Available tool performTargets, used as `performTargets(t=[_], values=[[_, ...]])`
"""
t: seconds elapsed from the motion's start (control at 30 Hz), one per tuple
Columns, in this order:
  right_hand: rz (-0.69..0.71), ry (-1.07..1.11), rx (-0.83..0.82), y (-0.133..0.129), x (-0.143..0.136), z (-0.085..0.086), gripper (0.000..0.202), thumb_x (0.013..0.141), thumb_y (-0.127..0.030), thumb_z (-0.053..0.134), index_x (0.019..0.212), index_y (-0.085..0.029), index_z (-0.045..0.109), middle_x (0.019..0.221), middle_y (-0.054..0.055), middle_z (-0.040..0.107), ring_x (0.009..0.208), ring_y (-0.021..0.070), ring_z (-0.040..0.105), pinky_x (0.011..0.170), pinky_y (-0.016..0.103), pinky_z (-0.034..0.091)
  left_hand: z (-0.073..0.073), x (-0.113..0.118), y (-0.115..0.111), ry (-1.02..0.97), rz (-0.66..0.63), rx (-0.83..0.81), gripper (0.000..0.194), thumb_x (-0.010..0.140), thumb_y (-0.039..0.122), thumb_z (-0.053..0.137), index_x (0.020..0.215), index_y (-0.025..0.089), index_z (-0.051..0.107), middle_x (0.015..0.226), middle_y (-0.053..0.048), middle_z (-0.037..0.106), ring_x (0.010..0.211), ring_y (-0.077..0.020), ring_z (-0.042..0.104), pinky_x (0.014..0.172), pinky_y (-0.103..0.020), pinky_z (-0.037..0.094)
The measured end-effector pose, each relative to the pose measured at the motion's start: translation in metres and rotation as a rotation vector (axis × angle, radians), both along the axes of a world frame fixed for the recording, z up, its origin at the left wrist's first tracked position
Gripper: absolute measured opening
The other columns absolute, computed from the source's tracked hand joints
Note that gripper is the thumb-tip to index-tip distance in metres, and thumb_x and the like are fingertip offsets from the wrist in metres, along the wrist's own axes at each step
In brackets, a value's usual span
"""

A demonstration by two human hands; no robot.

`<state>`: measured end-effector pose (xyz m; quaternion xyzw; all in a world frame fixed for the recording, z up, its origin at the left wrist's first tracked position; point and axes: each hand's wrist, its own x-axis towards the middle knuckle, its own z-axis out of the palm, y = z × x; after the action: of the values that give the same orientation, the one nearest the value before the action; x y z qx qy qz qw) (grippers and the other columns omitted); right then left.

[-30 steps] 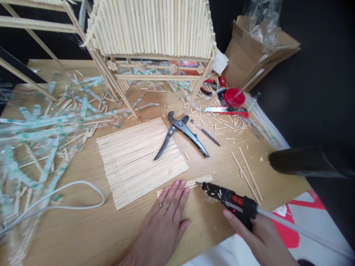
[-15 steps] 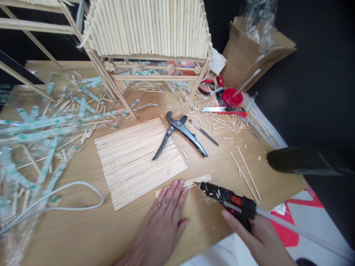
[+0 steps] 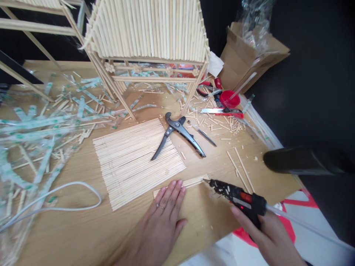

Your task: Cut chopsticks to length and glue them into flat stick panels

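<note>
A mat of parallel sticks [image 3: 133,160] lies just beyond the fingers of the left hand [image 3: 163,223], extending to their left; these fingers are outstretched and flat, gripping nothing, the thumb set apart. The fingers of the right hand [image 3: 270,232] are wrapped firmly around a black glue gun [image 3: 231,192]. The short stick strip [image 3: 192,181] sits beneath the left fingertips, emerging on both sides, with the gun's nozzle [image 3: 207,181] at its right end; contact there cannot be confirmed.
</note>
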<state>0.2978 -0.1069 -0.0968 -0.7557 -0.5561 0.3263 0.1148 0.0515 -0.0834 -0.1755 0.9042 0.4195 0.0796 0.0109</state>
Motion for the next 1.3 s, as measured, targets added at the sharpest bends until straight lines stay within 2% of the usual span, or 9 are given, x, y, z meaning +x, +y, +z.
performTargets(t=[0.1,0.23,0.4,0.57,0.7,0.9,1.17,1.3], values=[[0.045,0.051,-0.045,0.000,-0.013,-0.001,0.041,0.087,-0.051,0.051,0.112,-0.024,0.068,0.108,0.003,0.072,0.107,0.0243,0.065,0.088,0.027,0.053,0.000,0.000,0.000,0.011,-0.002,0.004,0.052,0.093,0.034,0.043,0.139,0.010,0.041,0.148,-0.009,0.039,0.135,-0.0236,0.038,0.107,-0.040,0.031],[0.043,0.058,-0.019,0.001,-0.025,-0.004,0.045,0.086,-0.055,0.049,0.112,-0.024,0.068,0.113,0.004,0.071,0.107,0.0270,0.064,0.094,0.036,0.050,-0.001,0.000,0.000,0.019,-0.001,0.008,0.051,0.093,0.034,0.041,0.139,0.010,0.041,0.148,-0.009,0.038,0.136,-0.0229,0.036,0.107,-0.040,0.031],[0.054,0.033,-0.079,0.000,-0.012,-0.006,0.041,0.088,-0.052,0.048,0.106,-0.024,0.070,0.101,0.002,0.074,0.100,0.0268,0.068,0.080,0.030,0.057,-0.003,-0.001,0.000,0.017,-0.007,-0.006,0.052,0.093,0.034,0.043,0.140,0.010,0.040,0.149,-0.009,0.037,0.136,-0.0234,0.035,0.109,-0.039,0.028],[-0.015,-0.033,0.058,-0.002,0.003,-0.002,0.040,0.085,-0.051,0.054,0.106,-0.021,0.071,0.095,0.004,0.075,0.094,0.0272,0.069,0.076,0.028,0.057,-0.003,-0.002,-0.001,0.010,-0.004,-0.019,0.053,0.092,0.032,0.045,0.140,0.010,0.039,0.150,-0.008,0.036,0.137,-0.0227,0.033,0.112,-0.038,0.025],[-0.004,0.000,0.031,-0.002,-0.004,-0.001,0.039,0.086,-0.049,0.053,0.108,-0.023,0.070,0.104,0.003,0.074,0.099,0.0254,0.068,0.080,0.026,0.056,-0.002,-0.002,-0.001,0.012,-0.006,-0.026,0.055,0.092,0.033,0.046,0.141,0.011,0.038,0.150,-0.008,0.036,0.138,-0.0228,0.033,0.112,-0.038,0.023],[0.037,0.058,0.004,0.000,-0.027,-0.005,0.041,0.087,-0.052,0.049,0.111,-0.025,0.069,0.109,0.002,0.072,0.105,0.0264,0.066,0.088,0.033,0.054,-0.002,-0.001,0.000,0.010,-0.012,0.006,0.053,0.093,0.035,0.044,0.140,0.010,0.040,0.150,-0.008,0.036,0.137,-0.0224,0.033,0.114,-0.038,0.019],[0.022,-0.005,-0.009,-0.002,0.000,-0.003,0.038,0.087,-0.051,0.050,0.100,-0.022,0.070,0.100,0.003,0.074,0.095,0.0252,0.069,0.077,0.026,0.056,-0.005,-0.002,-0.002,0.029,-0.011,0.012,0.055,0.091,0.033,0.047,0.141,0.010,0.039,0.151,-0.009,0.034,0.139,-0.0233,0.030,0.116,-0.039,0.015],[-0.012,0.030,0.016,-0.002,-0.013,-0.004,0.038,0.087,-0.052,0.049,0.100,-0.024,0.070,0.098,0.002,0.075,0.096,0.0260,0.069,0.076,0.027,0.057,-0.006,-0.002,-0.001,0.030,-0.015,0.017,0.055,0.091,0.033,0.046,0.141,0.011,0.038,0.151,-0.009,0.034,0.139,-0.0229,0.030,0.116,-0.039,0.016]])
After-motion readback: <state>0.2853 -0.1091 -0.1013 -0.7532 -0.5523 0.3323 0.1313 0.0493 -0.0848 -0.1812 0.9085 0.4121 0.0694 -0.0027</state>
